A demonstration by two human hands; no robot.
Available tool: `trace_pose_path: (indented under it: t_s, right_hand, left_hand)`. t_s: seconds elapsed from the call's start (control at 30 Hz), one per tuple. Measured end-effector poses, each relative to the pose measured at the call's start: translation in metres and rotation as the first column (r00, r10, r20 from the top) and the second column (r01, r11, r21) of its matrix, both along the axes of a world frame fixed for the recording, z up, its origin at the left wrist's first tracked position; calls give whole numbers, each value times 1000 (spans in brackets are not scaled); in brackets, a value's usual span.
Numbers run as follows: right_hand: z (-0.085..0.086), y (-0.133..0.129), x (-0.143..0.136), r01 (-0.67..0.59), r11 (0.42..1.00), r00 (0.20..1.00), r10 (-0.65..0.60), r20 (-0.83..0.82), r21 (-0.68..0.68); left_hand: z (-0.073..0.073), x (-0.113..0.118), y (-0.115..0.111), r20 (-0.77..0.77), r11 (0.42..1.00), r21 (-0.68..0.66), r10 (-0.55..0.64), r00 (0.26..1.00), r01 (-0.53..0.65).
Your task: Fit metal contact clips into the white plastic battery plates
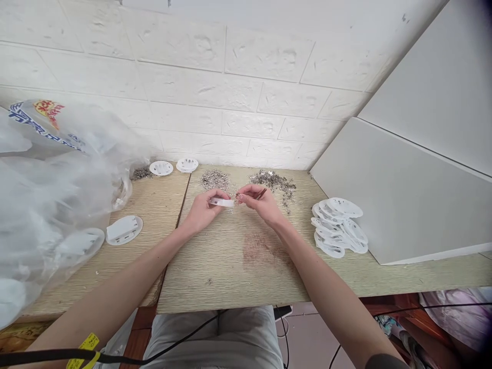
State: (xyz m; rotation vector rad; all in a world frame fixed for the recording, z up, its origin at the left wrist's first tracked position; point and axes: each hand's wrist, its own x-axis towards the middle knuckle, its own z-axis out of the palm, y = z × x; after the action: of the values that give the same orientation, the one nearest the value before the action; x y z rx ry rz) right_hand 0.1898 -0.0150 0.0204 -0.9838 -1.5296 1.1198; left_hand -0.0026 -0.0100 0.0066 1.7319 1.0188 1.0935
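Near the middle of the table, my left hand [207,206] grips a white plastic disc [222,202], seen nearly edge-on. Close to its right end is my right hand [258,199], its fingers pinched together around a thin dark reddish-brown stick [262,194]. Whether a small metal part is also between those fingertips is too small to tell. Behind my left hand lies a pile of small silvery metal pieces [215,180]. A darker, looser pile of metal pieces [272,180] spreads behind my right hand.
White plastic discs [333,225] are heaped at the right, beside a grey panel [415,200]. A large clear plastic bag [57,179] bulges over the left side. Single discs [124,229] lie near it. More discs [187,165] sit by the brick wall [253,123].
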Motion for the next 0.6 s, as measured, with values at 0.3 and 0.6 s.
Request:
trace_pose_path:
  t_s: [0.3,0.6]
  right_hand:
    - [-8,-6,-20,249,948,948,-280,151,196]
    - [-8,-9,-24,252,911,892,-349,287,326]
  left_hand:
    - [-2,11,-4,157,962,-274,39,987,6]
    - [-3,14,-6,96,984,-161,90,991,-74]
